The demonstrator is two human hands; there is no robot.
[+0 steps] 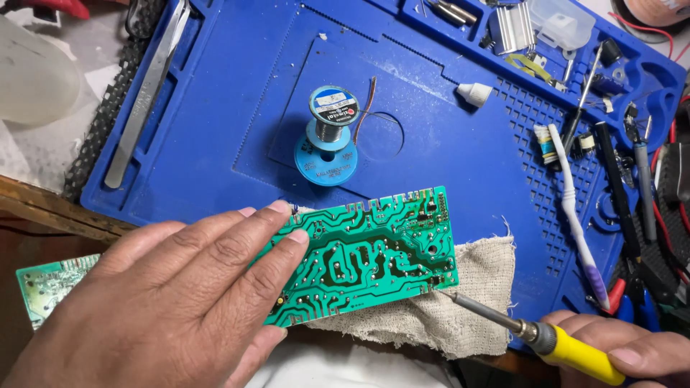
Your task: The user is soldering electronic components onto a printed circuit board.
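Note:
A green circuit board lies solder side up on a beige cloth at the near edge of a blue work mat. My left hand rests flat on the board's left end, fingers spread across it. My right hand grips a soldering iron with a yellow handle. Its metal tip touches the board's lower right corner.
A blue spool of solder wire stands on the mat behind the board. Long metal tweezers lie at the left. A white toothbrush, pliers and small tools fill the right side. Another green board sits at the lower left.

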